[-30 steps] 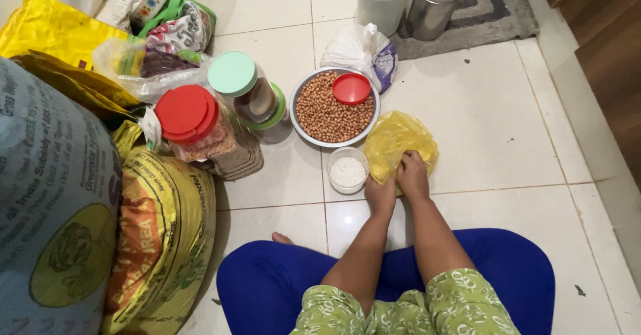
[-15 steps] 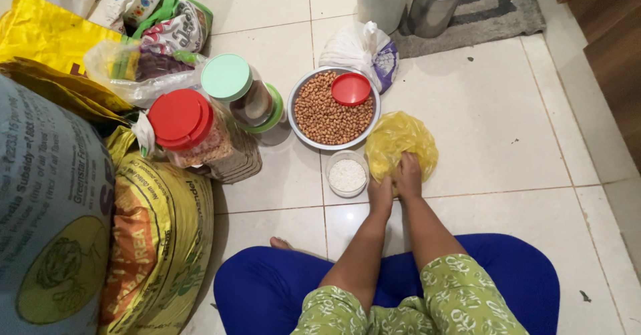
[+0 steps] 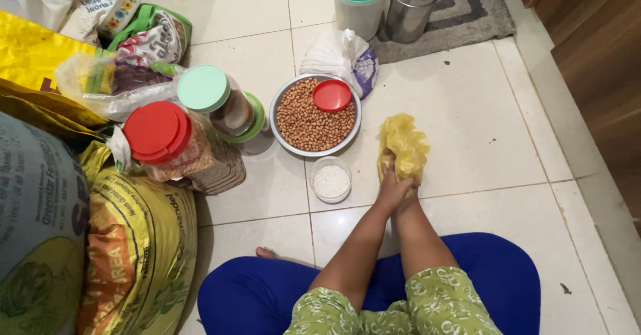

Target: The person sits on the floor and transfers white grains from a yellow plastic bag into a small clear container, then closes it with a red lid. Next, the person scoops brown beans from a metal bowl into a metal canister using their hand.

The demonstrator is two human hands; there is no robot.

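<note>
Setting: tiled floor (image 3: 467, 108), seen from above; person seated, blue trousers, green patterned top.
Left hand (image 3: 388, 187): pressed against the lower left edge of the yellow plastic bag (image 3: 403, 147); fingers curled onto the bag, thumb side hidden, so a full grip cannot be confirmed.
Right hand (image 3: 406, 191): tucked close beside the left hand, touching it; fingers closed on the bag's lower edge, mostly covered by the bag and the other hand.
Yellow plastic bag: crumpled, bunched upright on the floor, just right of the steel bowl (image 3: 315, 116) and the small clear cup (image 3: 332, 180); held at its near end by both hands.
Steel bowl: round, filled with brown peanuts; a red lid (image 3: 332, 95) is laid on top of the nuts.
Small clear cup: white grains inside, set just below the bowl, near the left hand, not touched.
White tied bag (image 3: 340, 56): behind the bowl, touching its rim.
Jars: red-lidded jar (image 3: 160, 135) and green-lidded jar (image 3: 214, 95) lying left of the bowl.
Back: teal-lidded container (image 3: 360, 1) and steel canister (image 3: 410, 5), on the edge of a grey mat (image 3: 467, 15).
Left edge: large printed sacks (image 3: 100, 241) stacked together.
</note>
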